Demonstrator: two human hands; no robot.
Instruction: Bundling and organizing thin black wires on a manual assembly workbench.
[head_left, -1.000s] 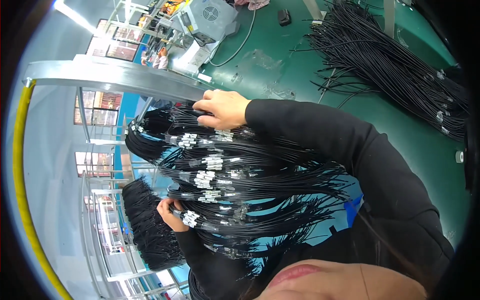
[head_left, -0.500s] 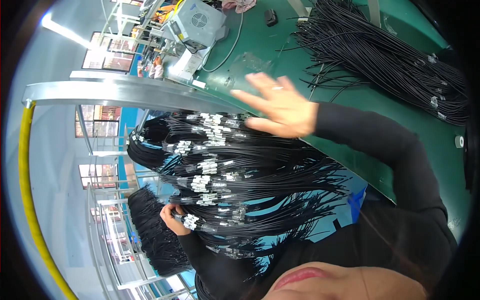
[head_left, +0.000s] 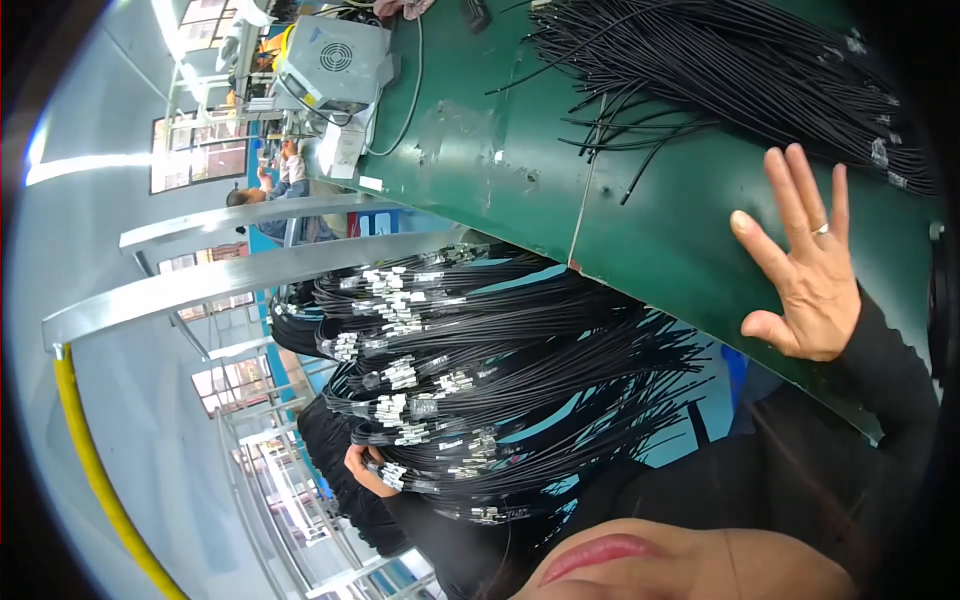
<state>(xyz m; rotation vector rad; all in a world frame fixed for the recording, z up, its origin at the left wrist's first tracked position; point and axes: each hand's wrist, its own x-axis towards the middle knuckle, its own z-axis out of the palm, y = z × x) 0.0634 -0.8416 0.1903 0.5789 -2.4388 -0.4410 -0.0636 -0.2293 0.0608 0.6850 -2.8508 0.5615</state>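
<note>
Long bundles of black cables (head_left: 560, 345) hang side by side over blue material, with white labels (head_left: 395, 300) and clear wraps on them. My left hand (head_left: 372, 472) is closed around the end of a labelled cable bundle at the lower left; part of its fingers is hidden behind the bundle. On the right, my right hand (head_left: 812, 285) is spread over the green table (head_left: 680, 230), fingers apart and nothing in it. A ring sits on one finger. Whether this hand touches the tabletop, I cannot tell.
A thick pile of black cables (head_left: 690, 70) lies on the table's far right. A grey metal box with a fan grille (head_left: 340, 60) stands at the far left end. Metal rails (head_left: 250, 285) and a yellow pole (head_left: 90, 450) rise at the left. Another person (head_left: 275, 195) sits beyond.
My right hand has swung right, from beside the hanging cables to over the table near the cable pile. My left hand keeps its hold. The view has shifted slightly.
</note>
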